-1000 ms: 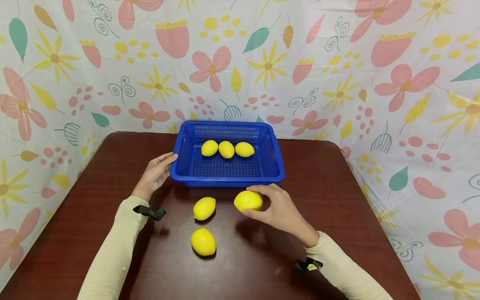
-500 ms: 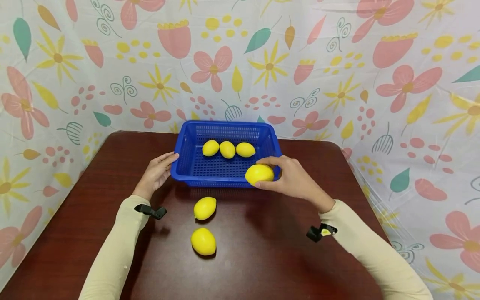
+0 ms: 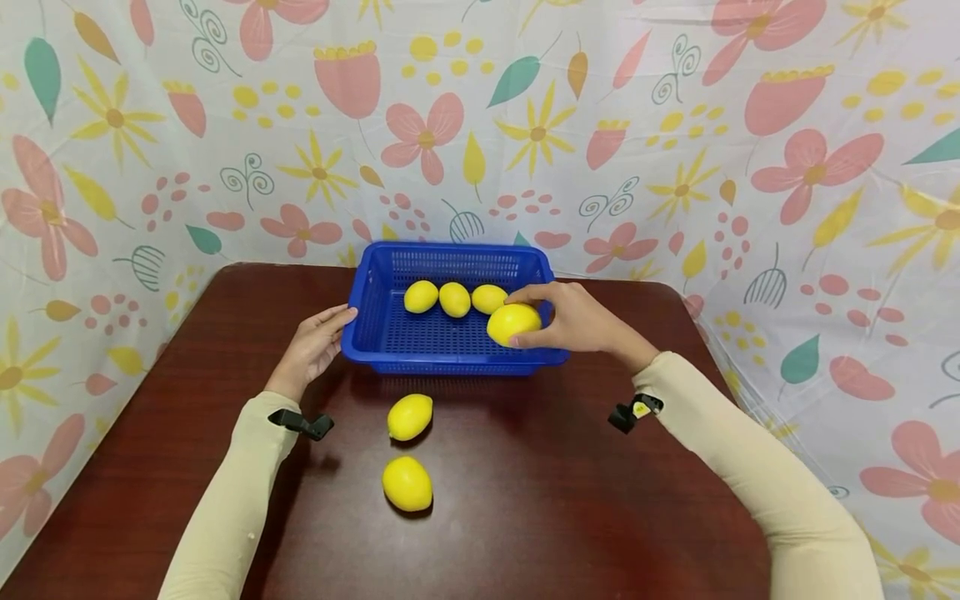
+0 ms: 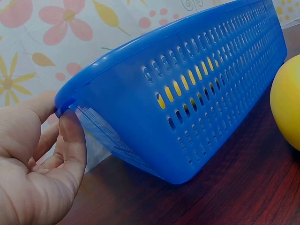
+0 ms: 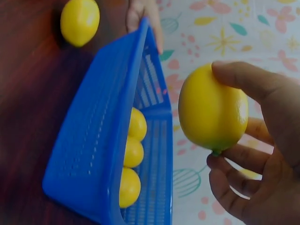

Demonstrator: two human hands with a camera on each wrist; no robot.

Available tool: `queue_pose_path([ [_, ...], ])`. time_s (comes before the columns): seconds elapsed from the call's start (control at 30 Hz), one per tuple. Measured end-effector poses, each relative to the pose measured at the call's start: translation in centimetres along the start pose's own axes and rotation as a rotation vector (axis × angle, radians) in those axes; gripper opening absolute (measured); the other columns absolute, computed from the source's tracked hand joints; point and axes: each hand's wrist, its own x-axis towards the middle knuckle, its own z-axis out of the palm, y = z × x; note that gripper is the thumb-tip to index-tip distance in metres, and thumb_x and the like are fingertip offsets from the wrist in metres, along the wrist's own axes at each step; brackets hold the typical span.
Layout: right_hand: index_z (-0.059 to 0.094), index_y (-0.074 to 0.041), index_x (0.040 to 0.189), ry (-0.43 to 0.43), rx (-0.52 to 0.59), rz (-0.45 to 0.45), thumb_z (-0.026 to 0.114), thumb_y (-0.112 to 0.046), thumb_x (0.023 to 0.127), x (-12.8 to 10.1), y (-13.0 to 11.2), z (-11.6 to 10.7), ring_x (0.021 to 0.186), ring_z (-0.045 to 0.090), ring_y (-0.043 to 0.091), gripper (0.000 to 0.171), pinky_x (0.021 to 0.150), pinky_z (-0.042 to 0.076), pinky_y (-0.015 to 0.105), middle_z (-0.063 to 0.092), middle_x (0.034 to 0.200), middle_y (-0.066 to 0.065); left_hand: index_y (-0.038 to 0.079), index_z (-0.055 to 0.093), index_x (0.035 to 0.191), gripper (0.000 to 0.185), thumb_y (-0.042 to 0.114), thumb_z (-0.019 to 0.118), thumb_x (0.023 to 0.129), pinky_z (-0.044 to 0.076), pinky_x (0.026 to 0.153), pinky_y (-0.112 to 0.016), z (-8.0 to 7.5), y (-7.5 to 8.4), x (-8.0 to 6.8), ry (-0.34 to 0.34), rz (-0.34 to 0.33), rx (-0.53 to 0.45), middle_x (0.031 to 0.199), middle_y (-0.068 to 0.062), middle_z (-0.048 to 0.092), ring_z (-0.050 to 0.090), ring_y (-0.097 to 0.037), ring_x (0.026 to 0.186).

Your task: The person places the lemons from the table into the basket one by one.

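My right hand (image 3: 573, 321) pinches a lemon (image 3: 513, 324) between thumb and fingers, above the right part of the blue basket (image 3: 450, 358). In the right wrist view this lemon (image 5: 211, 108) hangs beside the basket's opening, its green tip showing. With thumb and fingers my left hand (image 3: 315, 343) grips the basket's left rim, as the left wrist view shows up close at the rim (image 4: 70, 96). Inside the basket, three lemons lie in a row: a left one (image 3: 421, 297), a middle one (image 3: 454, 300) and a right one (image 3: 489, 298), partly covered by the held lemon.
Two more lemons rest on the dark wooden table (image 3: 525, 500) before the basket: one nearer to it (image 3: 410, 417), the other closer to me (image 3: 407, 483). A flower-printed curtain (image 3: 480, 125) stands right behind the basket and along both sides.
My right hand has carried its lemon from over the table in front of the basket, up and forward to above the basket's right part. The left hand stays on the rim.
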Motion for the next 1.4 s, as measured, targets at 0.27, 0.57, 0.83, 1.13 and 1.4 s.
queue_pose_path([
  [0.27, 0.068, -0.014, 0.133, -0.103, 0.033, -0.040, 0.086, -0.043, 0.082, 2.8, 2.0, -0.5, 0.092, 0.059, 0.017, 0.061, 0.071, 0.055, 0.033, 0.071, 0.125, -0.001, 0.004, 0.049, 0.139, 0.048, 0.021, 0.070, 0.100, 0.058, 0.079, -0.019, -0.1, 0.1, 0.0, -0.013, 0.002, -0.013, 0.099, 0.005, 0.072, 0.068, -0.007, 0.090],
  [0.57, 0.068, -0.012, 0.133, -0.199, 0.051, -0.083, 0.088, -0.043, 0.081, 5.9, 4.2, -0.3, 0.106, 0.062, 0.018, 0.063, 0.080, 0.058, 0.039, 0.070, 0.129, -0.001, 0.004, 0.050, 0.139, 0.048, 0.021, 0.070, 0.100, 0.058, 0.080, -0.019, -0.1, 0.1, -0.1, -0.007, -0.004, -0.011, 0.099, 0.005, 0.072, 0.068, -0.007, 0.090],
  [0.83, 0.068, -0.015, 0.132, -0.288, 0.015, -0.034, 0.090, -0.042, 0.079, 8.3, 5.5, -0.1, 0.108, 0.060, 0.019, 0.063, 0.099, 0.051, 0.043, 0.072, 0.123, -0.003, 0.002, 0.047, 0.143, 0.052, 0.021, 0.070, 0.100, 0.058, 0.079, -0.019, 0.0, 0.2, -0.1, -0.003, -0.004, -0.011, 0.100, 0.006, 0.071, 0.067, -0.007, 0.091],
  [1.13, 0.068, -0.021, 0.129, -0.406, -0.062, 0.078, 0.090, -0.040, 0.078, 10.3, 7.1, 1.0, 0.110, 0.061, 0.021, 0.059, 0.096, 0.052, 0.044, 0.070, 0.121, -0.002, 0.001, 0.046, 0.146, 0.055, 0.022, 0.069, 0.100, 0.058, 0.080, -0.019, 0.1, 0.0, -0.1, -0.013, -0.009, -0.005, 0.098, 0.006, 0.073, 0.068, -0.006, 0.091],
  [1.4, 0.068, -0.019, 0.127, -0.499, -0.064, 0.098, 0.091, -0.030, 0.078, 12.1, 7.7, 2.2, 0.119, 0.059, 0.029, 0.056, 0.102, 0.050, 0.048, 0.066, 0.134, 0.006, 0.001, 0.047, 0.144, 0.051, 0.020, 0.068, 0.101, 0.058, 0.079, -0.019, 0.1, 0.1, -0.1, -0.013, -0.002, -0.014, 0.098, 0.005, 0.073, 0.068, -0.006, 0.090],
])
